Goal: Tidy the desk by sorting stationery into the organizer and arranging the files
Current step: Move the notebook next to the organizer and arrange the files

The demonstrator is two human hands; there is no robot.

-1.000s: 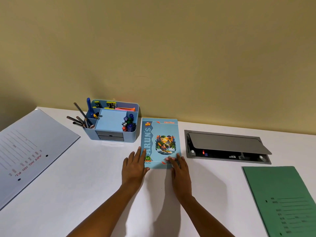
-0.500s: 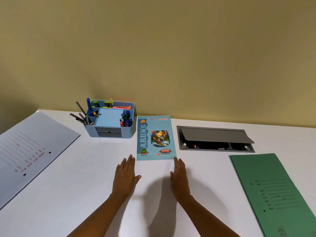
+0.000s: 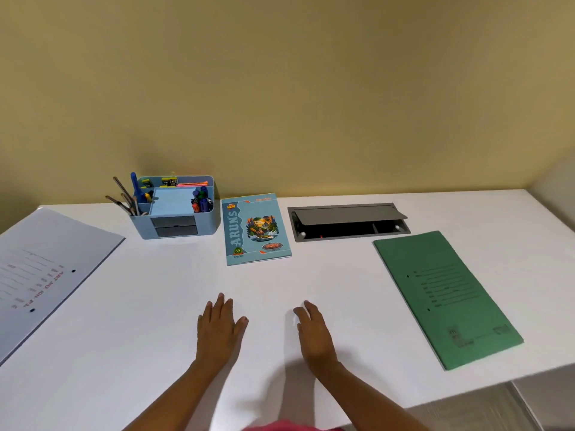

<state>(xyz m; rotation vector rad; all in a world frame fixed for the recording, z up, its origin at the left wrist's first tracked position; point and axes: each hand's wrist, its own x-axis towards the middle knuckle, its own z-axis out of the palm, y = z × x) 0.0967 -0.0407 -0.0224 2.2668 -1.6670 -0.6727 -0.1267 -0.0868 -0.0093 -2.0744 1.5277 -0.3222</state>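
A blue desk organizer stands at the back of the white desk, filled with pens, markers and sticky notes. Right beside it lies a blue notebook with a picture cover, flat against the wall side. A pale grey file lies at the left edge and a green file at the right. My left hand and my right hand hover flat over the desk's middle, fingers straight, holding nothing, well in front of the notebook.
A grey cable hatch with its lid ajar is set into the desk behind the green file. The desk's right front corner drops off to the floor. A yellow wall rises right behind the organizer.
Both hands have let go of the notebook and drawn back toward me. The notebook stays next to the organizer. My view has pulled back and shifted right.
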